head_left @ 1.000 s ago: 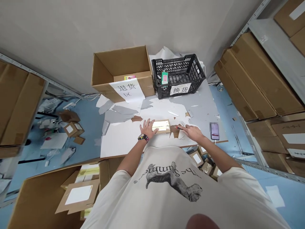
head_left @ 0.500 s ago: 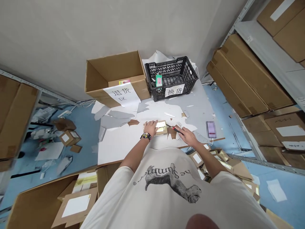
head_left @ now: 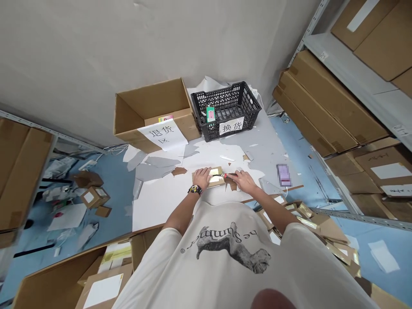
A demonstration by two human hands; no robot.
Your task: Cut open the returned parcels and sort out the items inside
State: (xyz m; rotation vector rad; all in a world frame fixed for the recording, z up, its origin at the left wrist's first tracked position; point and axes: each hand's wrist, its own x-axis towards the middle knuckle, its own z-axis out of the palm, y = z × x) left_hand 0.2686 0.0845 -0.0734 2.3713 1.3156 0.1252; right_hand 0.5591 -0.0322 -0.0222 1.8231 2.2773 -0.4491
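A small cardboard box [head_left: 216, 182] with shiny yellowish tape and a white label lies on the worktable near its front edge. My left hand [head_left: 201, 177], a watch on its wrist, grips the box's left end with the fingers over its top. In my right hand [head_left: 245, 181] is a red-and-black box cutter [head_left: 229, 176], the fingers wrapped round its handle. The cutter's blade end lies across the box top, pointing left toward my left hand. Whether the blade has gone through the tape is too small to tell.
At the back stand a large open carton [head_left: 154, 103] with a paper sign and a black plastic basket [head_left: 254, 112] holding a green-and-pink packet [head_left: 210, 114]. A phone [head_left: 284, 175] lies at the right. Torn paper covers the worktable [head_left: 154, 201]. Shelved cartons [head_left: 334, 103] flank the right side.
My right hand has moved left with the box cutter, bringing its blade from the box's right end over its top. My left hand stays on the box. The camera view has shifted slightly.
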